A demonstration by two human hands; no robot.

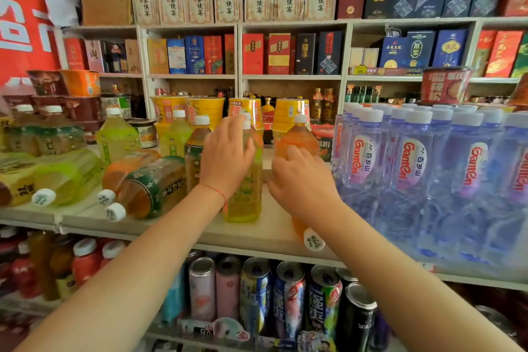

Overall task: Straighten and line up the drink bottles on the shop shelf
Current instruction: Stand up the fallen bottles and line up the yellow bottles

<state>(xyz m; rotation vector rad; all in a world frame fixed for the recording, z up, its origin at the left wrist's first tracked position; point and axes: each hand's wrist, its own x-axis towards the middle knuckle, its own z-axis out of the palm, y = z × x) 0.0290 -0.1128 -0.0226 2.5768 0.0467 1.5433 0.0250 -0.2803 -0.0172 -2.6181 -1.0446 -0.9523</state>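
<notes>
Both hands reach over the front of the shelf (265, 233) among the drink bottles. The left hand (225, 156) is wrapped round an upright yellow-green bottle (245, 203) that stands near the shelf's front edge, fingers curled against its upper body. The right hand (300, 180) lies with bent fingers on the shoulder of an upright orange bottle (297, 137) further back; whether it truly grasps that bottle cannot be told. Under the right wrist one orange bottle lies on its side, its white cap (313, 239) pointing out over the edge. To the left, three more bottles lie flat with caps toward the front: a yellow-green one (68, 177), an orange one (128, 168) and a dark-green-labelled tea bottle (154, 188). Behind them at least five bottles stand upright. To the right stands a dense block of clear water bottles (414, 174), too many and too overlapped to count. On the shelf below, about six drink cans (288, 297) stand in a row.
</notes>
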